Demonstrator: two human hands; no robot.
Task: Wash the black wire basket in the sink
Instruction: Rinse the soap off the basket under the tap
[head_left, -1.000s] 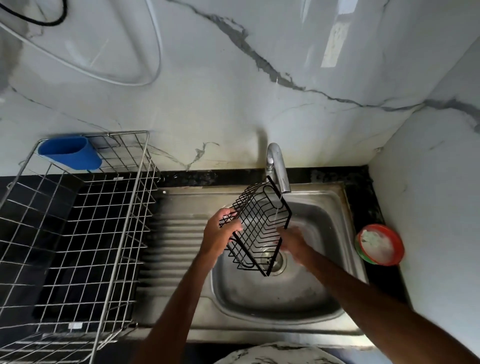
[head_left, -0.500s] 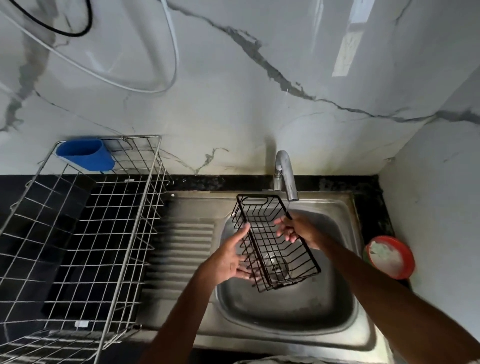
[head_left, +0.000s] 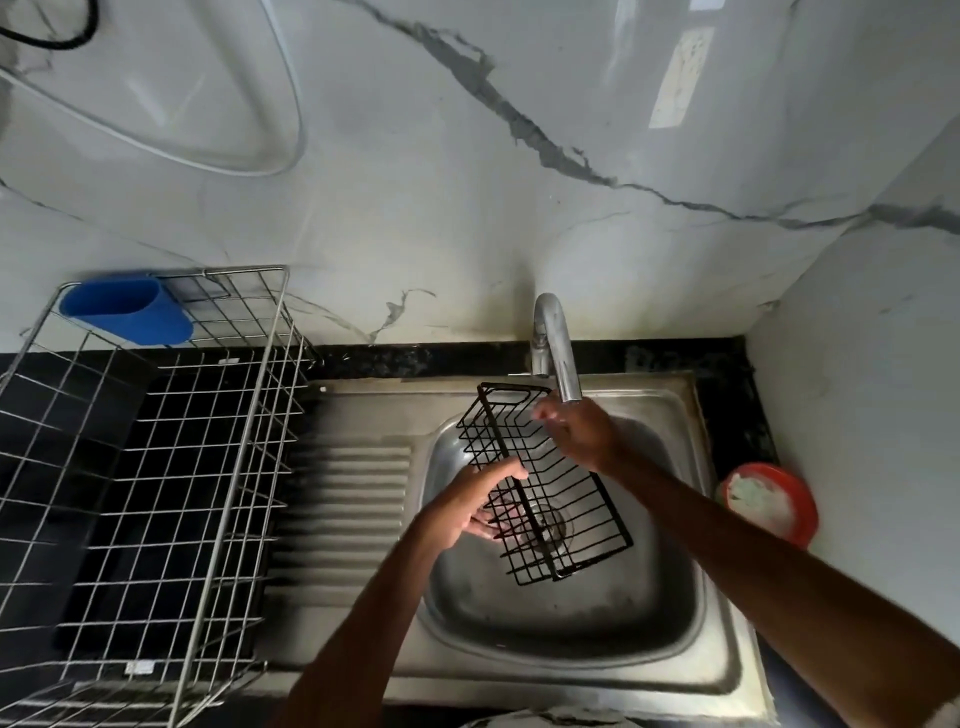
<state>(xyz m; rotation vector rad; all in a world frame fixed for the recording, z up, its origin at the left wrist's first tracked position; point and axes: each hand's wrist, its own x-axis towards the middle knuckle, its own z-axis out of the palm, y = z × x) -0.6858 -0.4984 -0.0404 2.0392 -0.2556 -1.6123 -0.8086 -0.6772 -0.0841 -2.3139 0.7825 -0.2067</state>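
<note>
The black wire basket (head_left: 566, 499) hangs over the steel sink bowl (head_left: 561, 618), long side running from the tap toward the front right. My left hand (head_left: 475, 501) grips its left rim, thumb over the top wire and fingers under the mesh. My right hand (head_left: 576, 431) lies inside the basket's far end, right under the tap spout (head_left: 558, 353), fingers curled over the wires. Whether water runs I cannot tell.
A large chrome wire dish rack (head_left: 150, 483) with a blue plastic cup (head_left: 127, 310) stands on the black counter at the left. The ribbed drainboard (head_left: 343, 499) lies between rack and bowl. A red bowl of white paste (head_left: 766, 501) sits at the right, by the wall corner.
The basket was turned from nearly upright on edge to lying flatter over the bowl. My right hand moved up to the far end under the spout; my left hand shifted along the rim.
</note>
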